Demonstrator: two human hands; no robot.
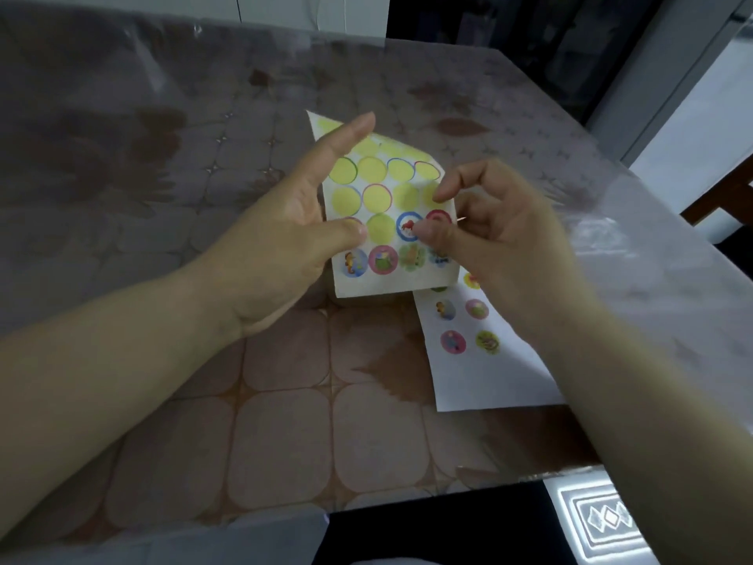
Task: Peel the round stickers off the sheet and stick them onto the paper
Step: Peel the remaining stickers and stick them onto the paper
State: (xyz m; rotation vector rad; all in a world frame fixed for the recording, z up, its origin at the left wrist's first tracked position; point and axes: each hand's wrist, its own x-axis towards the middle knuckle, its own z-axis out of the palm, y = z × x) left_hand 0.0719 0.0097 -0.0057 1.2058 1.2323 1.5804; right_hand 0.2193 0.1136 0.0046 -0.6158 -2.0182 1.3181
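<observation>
My left hand (285, 238) holds the sticker sheet (377, 281) up by its left edge, thumb on the front. Most circles on the sheet are bare yellow backing; a blue-ringed sticker (407, 226), a red one (438, 217) and a bottom row of picture stickers remain. My right hand (501, 254) pinches at the sheet's right edge, thumb and forefinger at the red sticker. The white paper (489, 381) lies on the table below my right hand, with several round stickers stuck on it; my right forearm hides part of it.
The table (285, 442) has a patterned brown cloth under a clear plastic cover. Its near edge runs along the bottom and its right edge slants at the right. A patterned floor mat (599, 519) shows at the lower right.
</observation>
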